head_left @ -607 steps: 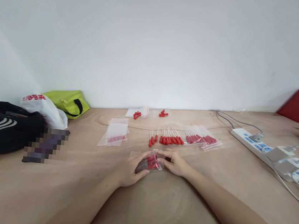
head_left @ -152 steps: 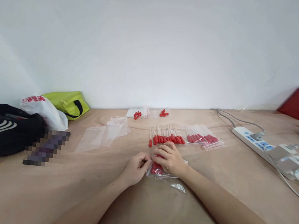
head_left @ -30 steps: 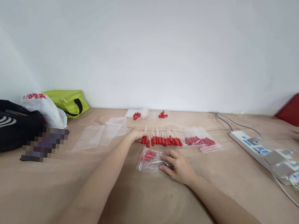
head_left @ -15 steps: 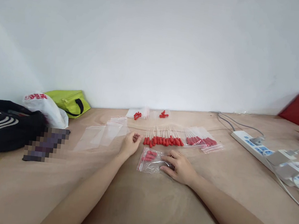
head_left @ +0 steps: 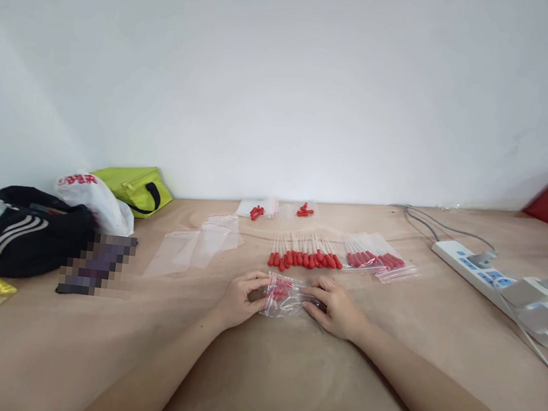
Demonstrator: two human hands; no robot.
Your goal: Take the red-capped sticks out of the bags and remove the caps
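A small clear zip bag (head_left: 287,304) lies in front of me with several short red pieces in its left part. My left hand (head_left: 239,299) pinches its zip end between thumb and fingers. At the opposite end, my right hand (head_left: 334,307) is closed on the clear plastic, fingers curled and thumb below. Just beyond the bag is a row of red-tipped sticks (head_left: 305,260), with pale shafts pointing away from me. To their right, more red-tipped sticks lie in filled zip bags (head_left: 379,262).
Flat clear zip bags (head_left: 174,250) lie left of the sticks. Small red pieces (head_left: 256,213) rest on bags near the wall. A black bag (head_left: 28,230), a white plastic bag (head_left: 96,202) and a lime-green bag (head_left: 132,189) stand left. A power strip (head_left: 469,270) with cables sits right.
My left hand has come down from beside the sticks and taken hold of the zip bag's left end. My right hand stays at its right end. The view has shifted slightly.
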